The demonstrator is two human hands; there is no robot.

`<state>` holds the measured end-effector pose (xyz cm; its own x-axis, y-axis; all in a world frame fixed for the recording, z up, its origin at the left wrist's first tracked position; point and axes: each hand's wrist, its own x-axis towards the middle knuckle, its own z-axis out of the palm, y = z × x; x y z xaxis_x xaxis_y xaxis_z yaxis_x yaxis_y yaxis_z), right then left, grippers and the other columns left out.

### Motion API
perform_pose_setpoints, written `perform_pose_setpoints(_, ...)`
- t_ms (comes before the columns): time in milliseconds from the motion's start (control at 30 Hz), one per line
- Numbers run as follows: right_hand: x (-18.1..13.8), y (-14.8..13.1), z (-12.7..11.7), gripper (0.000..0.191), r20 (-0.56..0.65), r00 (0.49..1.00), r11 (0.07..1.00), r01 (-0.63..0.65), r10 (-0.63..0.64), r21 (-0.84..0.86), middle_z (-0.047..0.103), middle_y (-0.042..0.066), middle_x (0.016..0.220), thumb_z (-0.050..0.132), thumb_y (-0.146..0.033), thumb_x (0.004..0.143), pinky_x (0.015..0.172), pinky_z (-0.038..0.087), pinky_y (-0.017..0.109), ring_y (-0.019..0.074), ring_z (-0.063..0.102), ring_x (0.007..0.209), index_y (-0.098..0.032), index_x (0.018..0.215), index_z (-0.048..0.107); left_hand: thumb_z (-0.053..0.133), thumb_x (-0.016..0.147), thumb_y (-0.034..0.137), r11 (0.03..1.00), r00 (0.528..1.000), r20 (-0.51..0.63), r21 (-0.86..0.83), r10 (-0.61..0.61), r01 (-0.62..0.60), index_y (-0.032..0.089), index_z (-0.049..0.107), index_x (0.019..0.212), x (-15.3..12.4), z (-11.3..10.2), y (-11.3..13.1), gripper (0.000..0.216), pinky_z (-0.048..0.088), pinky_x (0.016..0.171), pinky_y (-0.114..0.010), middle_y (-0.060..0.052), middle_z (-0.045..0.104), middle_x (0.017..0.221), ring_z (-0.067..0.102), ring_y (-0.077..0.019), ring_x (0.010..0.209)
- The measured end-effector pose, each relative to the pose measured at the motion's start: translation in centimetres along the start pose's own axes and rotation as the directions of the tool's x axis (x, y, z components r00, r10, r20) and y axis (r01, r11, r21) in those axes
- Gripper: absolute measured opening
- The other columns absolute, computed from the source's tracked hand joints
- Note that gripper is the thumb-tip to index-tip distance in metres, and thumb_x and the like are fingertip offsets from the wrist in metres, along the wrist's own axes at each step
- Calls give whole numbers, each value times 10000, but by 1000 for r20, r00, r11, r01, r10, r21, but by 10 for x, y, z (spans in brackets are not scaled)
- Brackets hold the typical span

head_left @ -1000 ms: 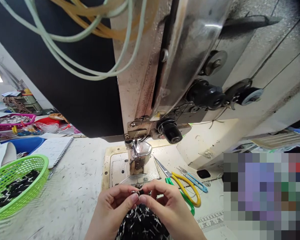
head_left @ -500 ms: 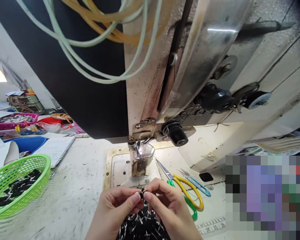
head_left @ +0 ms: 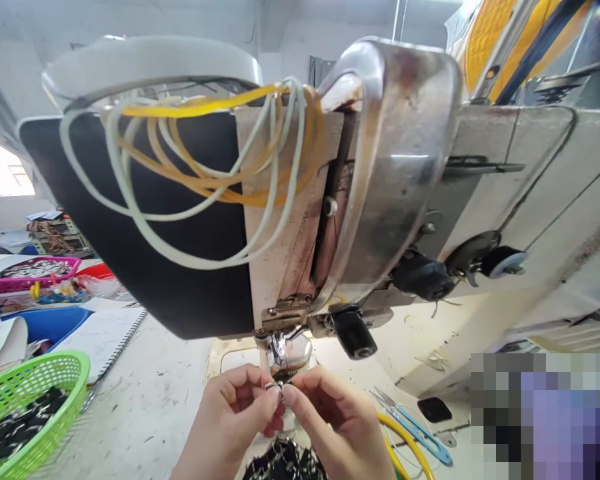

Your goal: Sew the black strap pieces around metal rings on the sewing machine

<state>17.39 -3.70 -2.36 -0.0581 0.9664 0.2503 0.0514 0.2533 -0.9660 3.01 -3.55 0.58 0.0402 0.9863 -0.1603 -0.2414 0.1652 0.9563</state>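
Below the presser foot, both hands' fingers pinch a ring.

Small metal ring and black patterned strap at the sewing machine

The metal ring, small and silvery, sits just below the sewing machine's presser foot. The black fabric strap, flecked with white, hangs bunched directly beneath the ring, lower than the foot.

A green basket of black pieces sits far to my left; a notebook lies behind it, blue snips to my right.
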Motion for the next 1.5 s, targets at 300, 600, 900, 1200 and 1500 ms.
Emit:
perform_pose_setpoints(300, 19, 7, -21, 333, 88, 801, 635, 530, -592, -562, 635, 59, 834, 508, -110, 898, 477, 458, 222, 110, 543, 518, -253, 1085, 743, 848, 615, 221, 977, 987, -87, -182, -132, 115, 120, 683, 595, 35, -4, 3, 195, 442, 476, -149, -13, 671, 534, 566, -67, 459)
perform_pose_setpoints(600, 23, 3, -24, 352, 189, 784, 494, 537, -591, -684, 689, 71, 807, 498, -90, 843, 440, 513, 192, 129, 617, 525, -255, 996, 769, 869, 548, 224, 976, 982, -132, -187, -139, 113, 108, 730, 561, 40, -6, -2, 181, 458, 485, -170, -29, 678, 538, 582, -92, 489)
perform_pose_setpoints(900, 23, 4, -25, 412, 197, 769, 456, 541, -608, -707, 746, 76, 877, 501, -69, 820, 456, 561, 226, 157, 679, 549, -265, 1080, 753, 808, 624, 263, 994, 995, -56, -71, -85, 81, 111, 738, 591, 42, -13, -3, 171, 446, 533, -205, -45, 688, 599, 589, -118, 539)
perform_pose_setpoints(1200, 22, 3, -24, 379, 155, 770, 495, 535, -618, -684, 735, 65, 879, 501, -78, 830, 435, 539, 216, 154, 685, 550, -274, 1029, 757, 792, 626, 244, 992, 991, -73, -55, -114, 110, 122, 731, 567, 44, -16, -6, 148, 438, 547, -216, -30, 676, 575, 569, -117, 535)
perform_pose_setpoints(1500, 21, 5, -24, 373, 159, 776, 518, 543, -610, -661, 719, 87, 921, 510, -66, 842, 420, 508, 182, 139, 675, 578, -253, 1055, 753, 754, 682, 284, 997, 996, -23, -10, -83, 83, 118, 736, 593, 48, -19, -9, 189, 418, 555, -219, -43, 688, 598, 572, -122, 557)
